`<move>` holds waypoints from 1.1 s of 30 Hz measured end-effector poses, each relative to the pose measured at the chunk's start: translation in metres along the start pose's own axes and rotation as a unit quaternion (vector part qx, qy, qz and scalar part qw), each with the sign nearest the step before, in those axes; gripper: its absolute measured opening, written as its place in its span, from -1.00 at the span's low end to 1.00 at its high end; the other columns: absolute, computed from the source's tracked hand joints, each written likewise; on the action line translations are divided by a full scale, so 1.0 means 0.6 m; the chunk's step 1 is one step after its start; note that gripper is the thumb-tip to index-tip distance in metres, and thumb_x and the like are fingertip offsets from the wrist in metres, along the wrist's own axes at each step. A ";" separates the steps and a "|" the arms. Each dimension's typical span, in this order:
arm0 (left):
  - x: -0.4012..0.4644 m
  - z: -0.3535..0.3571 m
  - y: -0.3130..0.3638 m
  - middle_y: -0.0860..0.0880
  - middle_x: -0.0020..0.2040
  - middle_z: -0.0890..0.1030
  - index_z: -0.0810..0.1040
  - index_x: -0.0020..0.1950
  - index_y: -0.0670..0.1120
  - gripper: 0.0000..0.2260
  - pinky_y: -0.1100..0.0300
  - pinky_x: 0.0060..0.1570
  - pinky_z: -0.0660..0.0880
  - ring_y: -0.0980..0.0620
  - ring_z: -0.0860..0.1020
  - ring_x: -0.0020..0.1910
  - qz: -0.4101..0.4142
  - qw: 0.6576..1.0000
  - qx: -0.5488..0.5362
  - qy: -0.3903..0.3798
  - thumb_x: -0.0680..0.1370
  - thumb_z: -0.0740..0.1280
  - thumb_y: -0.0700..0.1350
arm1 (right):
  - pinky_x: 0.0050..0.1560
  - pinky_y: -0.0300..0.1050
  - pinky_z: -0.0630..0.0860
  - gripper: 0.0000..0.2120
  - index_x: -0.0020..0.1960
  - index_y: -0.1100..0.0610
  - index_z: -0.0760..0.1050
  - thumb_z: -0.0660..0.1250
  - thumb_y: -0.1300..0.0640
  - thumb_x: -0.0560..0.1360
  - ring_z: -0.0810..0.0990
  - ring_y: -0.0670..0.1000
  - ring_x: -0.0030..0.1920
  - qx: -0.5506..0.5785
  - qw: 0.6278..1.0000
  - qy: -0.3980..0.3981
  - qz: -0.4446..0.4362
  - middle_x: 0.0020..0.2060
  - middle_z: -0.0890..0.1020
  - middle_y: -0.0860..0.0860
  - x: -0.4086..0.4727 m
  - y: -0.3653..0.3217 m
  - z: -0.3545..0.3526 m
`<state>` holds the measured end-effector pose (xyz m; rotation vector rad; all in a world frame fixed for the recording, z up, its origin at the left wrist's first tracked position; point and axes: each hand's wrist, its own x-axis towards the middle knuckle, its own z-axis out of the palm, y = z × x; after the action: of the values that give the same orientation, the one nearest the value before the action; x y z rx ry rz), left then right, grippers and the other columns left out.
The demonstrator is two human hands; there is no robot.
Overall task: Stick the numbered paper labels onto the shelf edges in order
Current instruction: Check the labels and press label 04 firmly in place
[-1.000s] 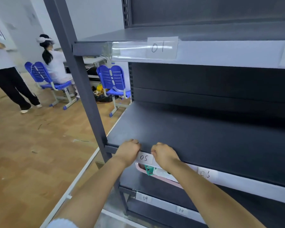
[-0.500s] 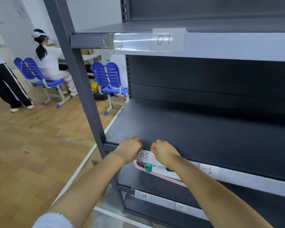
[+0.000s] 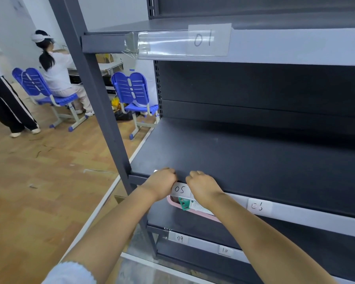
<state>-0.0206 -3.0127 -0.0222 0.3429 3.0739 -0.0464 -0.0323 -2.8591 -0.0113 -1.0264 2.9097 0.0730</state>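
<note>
Both hands (image 3: 162,184) (image 3: 202,186) pinch rectangular paper label 05 (image 3: 179,189) (fingers curled) against the flat metal shelf edge (image 3: 316,217).

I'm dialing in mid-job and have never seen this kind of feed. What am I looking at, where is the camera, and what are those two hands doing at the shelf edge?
There is no machine here: a person works bare-handed, and the single picture comes from a wide-angle camera on their head, looking forward and down. The left hand and right hand sit on the front edge of the middle shelf, fingers curled over it on either side of the paper label 05. Whether they pinch the label or only press it is hidden. Label 01 is on the shelf above, 09 and 10 on the one below. A pink tray with a packet lies beneath the hands. The shelf top itself carries nothing visible.
</note>
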 end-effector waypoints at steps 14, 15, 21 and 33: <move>0.006 -0.002 0.039 -0.14 -0.01 0.52 0.58 -0.06 -0.22 -0.85 0.06 -0.06 0.45 -0.12 0.48 0.04 -0.052 0.986 -0.138 0.077 0.44 0.25 -0.30 | 0.00 -0.12 0.37 -0.77 0.05 0.20 0.52 0.09 0.30 0.56 0.50 0.14 0.05 0.145 0.982 0.077 0.097 -0.03 0.49 0.09 -0.057 0.082 0.010; 0.010 -0.004 0.054 -0.15 -0.02 0.53 0.58 -0.07 -0.22 -0.84 0.06 -0.06 0.45 -0.14 0.48 0.05 -0.047 0.984 -0.146 0.087 0.44 0.23 -0.31 | 0.00 -0.12 0.37 -0.77 0.04 0.21 0.52 0.09 0.30 0.56 0.50 0.14 0.04 0.156 0.978 0.081 0.108 -0.02 0.49 0.10 -0.067 0.095 0.008; 0.036 -0.015 0.167 -0.17 -0.01 0.56 0.61 -0.01 -0.19 -0.78 0.06 0.01 0.42 -0.16 0.49 0.06 0.021 0.984 -0.152 0.093 0.51 0.18 -0.25 | -0.04 -0.06 0.42 -0.79 -0.04 0.22 0.51 0.09 0.28 0.54 0.52 0.16 -0.02 0.200 0.961 0.084 0.172 -0.04 0.52 0.11 -0.140 0.177 -0.003; 0.059 -0.013 0.308 -0.09 0.11 0.53 0.55 0.19 -0.12 -0.75 0.10 0.09 0.42 -0.10 0.46 0.16 0.058 0.987 -0.141 0.048 0.58 0.17 -0.18 | 0.09 -0.06 0.49 -0.78 0.10 0.13 0.55 0.17 0.09 0.59 0.54 0.06 0.03 0.255 0.942 0.042 0.213 0.04 0.54 0.03 -0.264 0.270 0.008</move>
<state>-0.0144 -2.8243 -0.0207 0.5181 3.0863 0.4168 -0.0107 -2.6335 -0.0008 -0.3211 2.9129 -0.6825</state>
